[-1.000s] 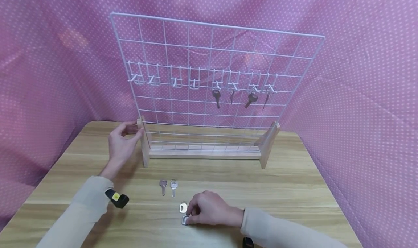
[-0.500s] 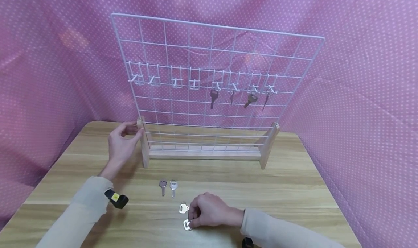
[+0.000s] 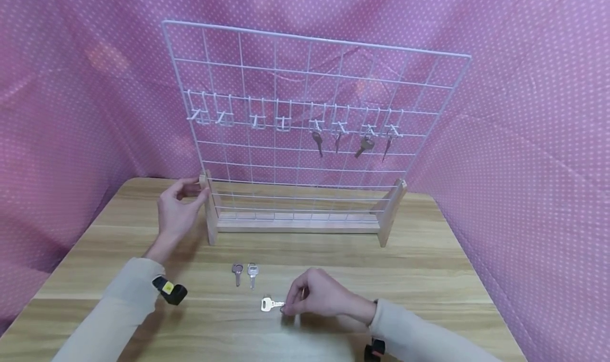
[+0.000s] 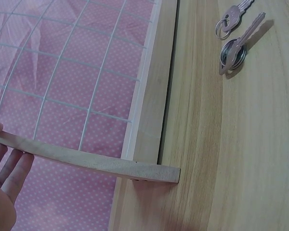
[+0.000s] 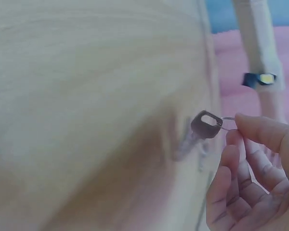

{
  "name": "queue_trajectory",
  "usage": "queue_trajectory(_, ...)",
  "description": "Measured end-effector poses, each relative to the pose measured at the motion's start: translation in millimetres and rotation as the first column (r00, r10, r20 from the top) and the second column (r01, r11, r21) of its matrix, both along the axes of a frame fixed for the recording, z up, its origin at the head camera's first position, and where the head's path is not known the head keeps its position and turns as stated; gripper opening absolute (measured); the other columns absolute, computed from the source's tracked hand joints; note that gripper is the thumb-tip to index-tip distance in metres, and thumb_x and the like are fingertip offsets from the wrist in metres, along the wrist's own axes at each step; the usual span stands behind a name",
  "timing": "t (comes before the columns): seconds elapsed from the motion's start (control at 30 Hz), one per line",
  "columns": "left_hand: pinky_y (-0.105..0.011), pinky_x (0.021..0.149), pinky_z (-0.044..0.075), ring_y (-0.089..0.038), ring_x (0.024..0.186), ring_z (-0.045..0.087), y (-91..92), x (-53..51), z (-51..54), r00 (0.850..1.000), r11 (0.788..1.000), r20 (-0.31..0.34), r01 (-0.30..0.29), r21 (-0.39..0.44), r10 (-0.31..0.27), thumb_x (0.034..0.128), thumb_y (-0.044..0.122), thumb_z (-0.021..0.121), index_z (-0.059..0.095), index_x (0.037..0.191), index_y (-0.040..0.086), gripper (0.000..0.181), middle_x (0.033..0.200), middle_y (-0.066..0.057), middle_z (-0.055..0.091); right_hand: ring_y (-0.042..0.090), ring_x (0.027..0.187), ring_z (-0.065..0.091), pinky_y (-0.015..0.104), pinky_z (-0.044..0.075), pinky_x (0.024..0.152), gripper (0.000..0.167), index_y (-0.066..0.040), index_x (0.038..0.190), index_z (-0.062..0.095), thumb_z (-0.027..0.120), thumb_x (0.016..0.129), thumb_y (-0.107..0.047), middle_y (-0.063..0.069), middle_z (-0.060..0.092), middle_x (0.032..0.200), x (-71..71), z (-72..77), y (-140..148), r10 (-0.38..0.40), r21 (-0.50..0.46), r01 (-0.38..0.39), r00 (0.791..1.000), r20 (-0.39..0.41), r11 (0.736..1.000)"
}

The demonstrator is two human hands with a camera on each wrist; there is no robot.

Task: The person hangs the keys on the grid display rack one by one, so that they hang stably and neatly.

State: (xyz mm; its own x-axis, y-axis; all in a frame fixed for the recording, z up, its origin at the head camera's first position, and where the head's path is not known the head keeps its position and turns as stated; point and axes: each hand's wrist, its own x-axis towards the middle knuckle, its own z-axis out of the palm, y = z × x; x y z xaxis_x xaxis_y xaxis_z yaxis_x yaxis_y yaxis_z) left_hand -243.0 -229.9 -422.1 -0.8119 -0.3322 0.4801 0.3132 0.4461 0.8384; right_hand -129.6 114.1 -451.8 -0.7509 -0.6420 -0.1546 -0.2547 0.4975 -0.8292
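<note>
My left hand [image 3: 177, 209] holds the left wooden upright [image 3: 210, 214] of a white wire grid rack [image 3: 286, 166]. In the left wrist view its thumb and fingers lie on opposite sides of that upright [image 4: 101, 161]. Low over the table, my right hand [image 3: 320, 295] pinches a thin metal ring between thumb and index finger. From this ring a key [image 5: 199, 127] hangs in the right wrist view; the head view mostly hides it. A shiny key [image 3: 268, 304] lies left of the right fingertips. Farther left on the wood are a darker key [image 3: 238, 273] and a silver key [image 3: 252, 274].
Several white hooks [image 3: 257, 120] line the grid in a row. Keys hang from the right-hand ones, among them a broad-headed key [image 3: 366, 144]. The wooden table [image 3: 429, 277] has pink dotted cloth [image 3: 524, 139] around its back and sides.
My right hand has taken the nearer key off the table by its ring and moved it slightly up and to the right. My left hand stays on the upright.
</note>
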Motion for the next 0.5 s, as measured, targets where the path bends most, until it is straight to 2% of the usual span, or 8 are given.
queue_trajectory(0.17, -0.013, 0.083, 0.047, 0.016, 0.079, 0.06, 0.6, -0.1, 0.1, 1.0, 1.0, 0.0, 0.002, -0.003, -0.002, 0.0913, 0.007, 0.08, 0.074, 0.117, -0.002, 0.028, 0.087, 0.036, 0.061, 0.002, 0.066, 0.058, 0.016, 0.046, 0.06, 0.006, -0.01, 0.088, 0.08, 0.085, 0.087, -0.014, 0.003, 0.077, 0.082, -9.3, 27.1, 9.8, -0.035, -0.049, 0.034, 0.999, -0.014, 0.998)
queue_trajectory(0.27, -0.01, 0.082, 0.047, 0.017, 0.077, 0.06, 1.0, -0.3, 0.4, 1.0, 1.0, -0.01, -0.002, 0.001, 0.002, 0.0905, 0.006, 0.08, 0.074, 0.116, -0.002, 0.028, 0.088, 0.033, 0.064, 0.002, 0.062, 0.054, 0.015, 0.043, 0.056, 0.009, -0.007, 0.091, 0.079, 0.083, 0.088, -0.014, 0.007, 0.076, 0.083, -18.2, 48.3, 13.5, -0.059, -0.103, 0.054, 0.997, -0.051, 0.993)
queue_trajectory(0.37, -0.007, 0.08, 0.046, 0.017, 0.077, 0.06, 1.2, -0.5, 0.7, 1.0, 1.0, -0.018, 0.0, 0.001, 0.0, 0.0904, 0.006, 0.081, 0.074, 0.116, -0.002, 0.027, 0.088, 0.031, 0.065, 0.002, 0.059, 0.05, 0.015, 0.04, 0.053, 0.01, -0.006, 0.093, 0.079, 0.083, 0.089, -0.015, 0.008, 0.075, 0.081, -28.1, 72.5, 15.6, -0.114, -0.15, 0.1, 0.99, -0.087, 0.984)
queue_trajectory(0.5, -0.007, 0.08, 0.046, 0.017, 0.077, 0.061, 1.0, 0.1, 0.6, 1.0, 1.0, -0.023, 0.009, 0.002, -0.008, 0.0906, 0.005, 0.08, 0.074, 0.116, -0.003, 0.027, 0.088, 0.034, 0.063, 0.005, 0.06, 0.053, 0.017, 0.041, 0.053, 0.008, -0.008, 0.095, 0.079, 0.081, 0.092, -0.015, 0.006, 0.074, 0.081, -42.0, 104.9, 16.2, -0.21, -0.2, 0.182, 0.969, -0.131, 0.963)
